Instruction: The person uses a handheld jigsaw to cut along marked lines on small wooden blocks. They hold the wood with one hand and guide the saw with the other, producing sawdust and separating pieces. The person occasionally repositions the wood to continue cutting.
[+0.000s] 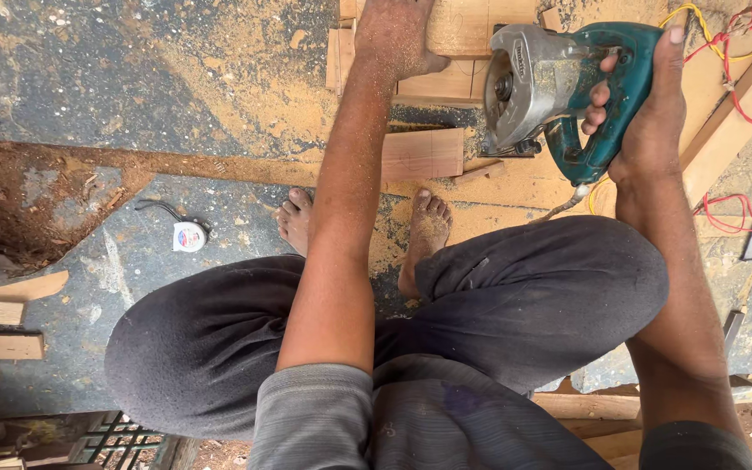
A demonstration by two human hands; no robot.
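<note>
He's squatting barefoot on the sawdust-strewn stone floor [176, 96], in the middle of a cutting job: his left hand [393, 35] lies flat, fingers together, pressing down a wooden plank [467, 26] at twelve o'clock, while his right hand [646, 113] is wrapped tight round the handle of a teal circular saw [559, 87] at one o'clock, lifted just beside the wood. To my eye the next move calls for a steady blade lined up clear of those fingers. No containers here, only a tape measure [189, 235] at nine o'clock.
</note>
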